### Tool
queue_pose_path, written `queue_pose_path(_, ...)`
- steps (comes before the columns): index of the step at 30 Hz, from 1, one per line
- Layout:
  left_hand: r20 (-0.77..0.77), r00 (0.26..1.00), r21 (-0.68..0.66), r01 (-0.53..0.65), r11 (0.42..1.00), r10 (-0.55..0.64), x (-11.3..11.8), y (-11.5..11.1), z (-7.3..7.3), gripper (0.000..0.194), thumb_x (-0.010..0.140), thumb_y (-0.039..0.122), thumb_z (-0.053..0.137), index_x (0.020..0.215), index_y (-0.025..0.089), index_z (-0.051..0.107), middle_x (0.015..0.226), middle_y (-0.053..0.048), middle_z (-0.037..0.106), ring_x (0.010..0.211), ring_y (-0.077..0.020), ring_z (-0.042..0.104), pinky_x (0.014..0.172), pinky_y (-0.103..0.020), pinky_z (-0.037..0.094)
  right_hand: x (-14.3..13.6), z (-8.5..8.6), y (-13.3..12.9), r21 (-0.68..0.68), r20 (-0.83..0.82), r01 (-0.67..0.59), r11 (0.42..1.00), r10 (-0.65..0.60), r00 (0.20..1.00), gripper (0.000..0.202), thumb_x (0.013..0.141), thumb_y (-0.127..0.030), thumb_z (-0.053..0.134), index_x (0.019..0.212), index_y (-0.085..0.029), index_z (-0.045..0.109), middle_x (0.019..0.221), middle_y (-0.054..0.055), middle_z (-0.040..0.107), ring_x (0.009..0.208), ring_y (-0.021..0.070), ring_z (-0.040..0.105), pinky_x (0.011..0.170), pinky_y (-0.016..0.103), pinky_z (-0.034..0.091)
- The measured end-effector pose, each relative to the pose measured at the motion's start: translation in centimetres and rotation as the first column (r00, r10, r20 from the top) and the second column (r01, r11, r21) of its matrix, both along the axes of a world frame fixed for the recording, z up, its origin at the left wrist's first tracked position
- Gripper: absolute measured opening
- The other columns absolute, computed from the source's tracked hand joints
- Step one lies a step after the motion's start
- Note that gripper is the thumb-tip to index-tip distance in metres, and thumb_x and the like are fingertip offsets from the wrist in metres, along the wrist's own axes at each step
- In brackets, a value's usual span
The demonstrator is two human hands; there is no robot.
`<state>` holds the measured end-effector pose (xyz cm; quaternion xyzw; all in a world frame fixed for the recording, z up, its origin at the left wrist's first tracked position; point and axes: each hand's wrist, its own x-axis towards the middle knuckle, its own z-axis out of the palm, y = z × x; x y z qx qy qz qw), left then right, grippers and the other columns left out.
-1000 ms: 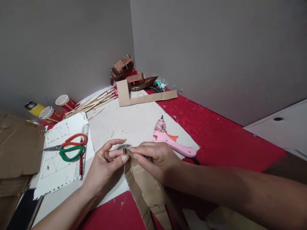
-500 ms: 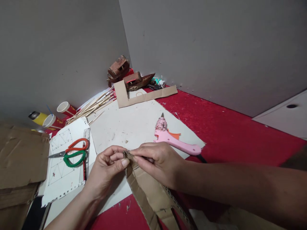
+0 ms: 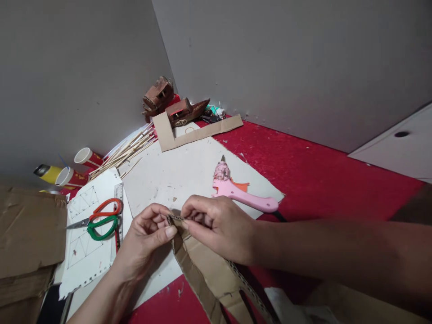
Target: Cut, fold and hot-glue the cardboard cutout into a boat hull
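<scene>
A folded piece of brown cardboard (image 3: 205, 261) with raised side strips runs from the bottom edge of the view up to both hands. My left hand (image 3: 148, 236) pinches its far left corner between thumb and fingers, the thumbnail facing me. Beside it, my right hand (image 3: 221, 227) grips the far end edge of the same cardboard, thumb on the near side. The fingertips of the two hands are a short way apart along that edge. Just beyond my right hand lies a pink glue gun (image 3: 243, 193) with an orange trigger, its nozzle pointing away.
Scissors (image 3: 103, 218) with orange and green handles lie on a drawn paper sheet (image 3: 81, 252), near a ruler (image 3: 118, 204). Farther back are wooden sticks (image 3: 128, 150), paper cups (image 3: 70, 179), an L-shaped cardboard strip (image 3: 202, 137) and brown model boats (image 3: 189, 110). Cardboard sheets (image 3: 30, 229) stand left.
My right hand's fingers have shifted and lifted slightly along the cardboard's end edge, which shows more now. The whole view has shifted a little, so the table items appear farther left.
</scene>
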<state>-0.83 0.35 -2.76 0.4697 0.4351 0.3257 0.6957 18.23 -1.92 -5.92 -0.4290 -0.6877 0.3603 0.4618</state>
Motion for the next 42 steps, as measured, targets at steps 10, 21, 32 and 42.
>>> queue_pose_path(10,0.028,0.999,-0.052,0.022,0.998,-0.021,0.2,-0.1,0.1,0.025,0.074,0.017,0.079,0.095,0.022,0.067,0.079,0.002,0.067,0.07,-0.0094,0.058,0.068,-0.02,0.044,0.0,0.1,0.0,0.07,-0.009,-0.002,0.998,0.002,1.0,0.007,0.081,-0.012,0.057,0.078,-0.018,0.058,0.058,-0.007,0.051,0.048,0.0053,0.042,0.047,0.017,0.032)
queue_pose_path(21,0.008,1.0,-0.044,0.01,0.999,-0.009,0.2,-0.1,0.1,0.026,0.072,0.018,0.081,0.096,0.022,0.072,0.078,0.001,0.071,0.069,-0.0088,0.061,0.07,-0.02,0.046,0.0,0.2,0.0,0.028,-0.027,-0.022,0.999,0.022,0.999,0.007,0.081,-0.012,0.058,0.078,-0.019,0.058,0.058,-0.007,0.049,0.048,0.0051,0.041,0.046,0.017,0.03)
queue_pose_path(32,-0.024,1.0,0.006,-0.011,1.0,0.011,0.1,0.0,0.0,0.018,0.07,0.021,0.084,0.085,0.022,0.075,0.07,0.003,0.067,0.063,-0.0058,0.056,0.063,-0.016,0.042,0.7,0.9,0.4,-0.256,-0.173,-0.167,0.952,0.125,0.977,0.012,0.088,-0.031,0.059,0.089,-0.02,0.052,0.071,-0.002,0.062,0.057,0.0096,0.058,0.05,0.019,0.043)
queue_pose_path(42,-0.051,0.997,0.006,-0.061,0.998,0.061,0.2,-0.1,-0.1,0.021,0.066,0.022,0.085,0.083,0.018,0.074,0.069,0.0,0.066,0.063,-0.0084,0.055,0.062,-0.019,0.041,2.7,2.4,0.9,-0.128,0.052,0.011,0.992,-0.004,0.999,0.026,0.091,-0.034,0.05,0.073,-0.018,0.06,0.055,-0.002,0.054,0.047,0.0096,0.045,0.044,0.023,0.034)
